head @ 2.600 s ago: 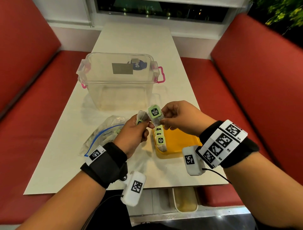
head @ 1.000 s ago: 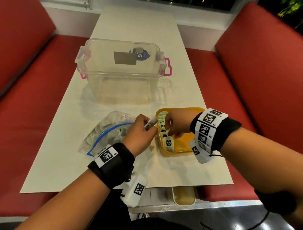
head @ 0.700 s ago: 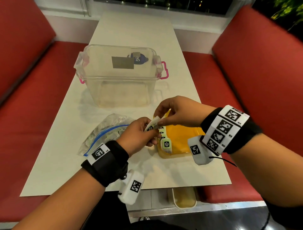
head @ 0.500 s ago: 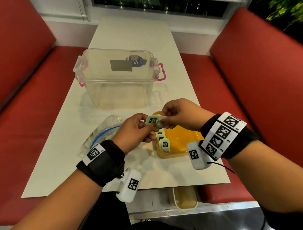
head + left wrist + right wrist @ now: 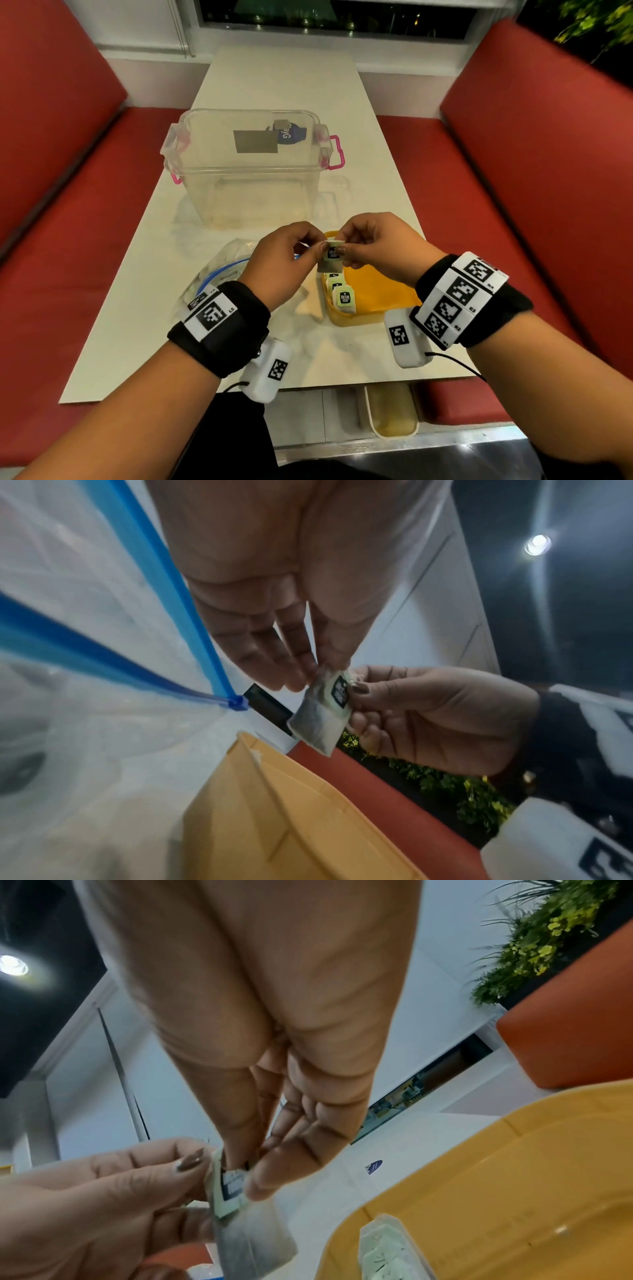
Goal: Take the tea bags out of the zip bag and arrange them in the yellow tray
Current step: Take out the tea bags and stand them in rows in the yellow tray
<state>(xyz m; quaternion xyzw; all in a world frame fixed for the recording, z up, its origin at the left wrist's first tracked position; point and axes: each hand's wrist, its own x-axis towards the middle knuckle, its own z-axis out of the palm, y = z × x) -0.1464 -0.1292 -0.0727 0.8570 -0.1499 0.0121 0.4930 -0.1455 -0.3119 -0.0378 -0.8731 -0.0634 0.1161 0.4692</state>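
Observation:
Both hands hold one tea bag (image 5: 331, 257) with a pale green tag above the left end of the yellow tray (image 5: 376, 298). My left hand (image 5: 284, 260) pinches its top left edge and my right hand (image 5: 373, 250) pinches the tag from the right. The same tea bag (image 5: 320, 718) hangs below the fingertips in the left wrist view, and the tea bag (image 5: 240, 1204) does likewise in the right wrist view. Several tea bags (image 5: 340, 294) stand in a row along the tray's left side. The zip bag (image 5: 219, 274) with a blue seal lies left of the tray, partly hidden by my left hand.
A clear plastic box (image 5: 248, 168) with pink latches stands farther back on the white table (image 5: 281, 78). Red bench seats (image 5: 513, 178) flank the table on both sides. The table's near edge runs just under my wrists.
A second ago my right hand was down in the tray; it rose to meet my left hand. Both now hold a tea bag upright above the tray's left end.

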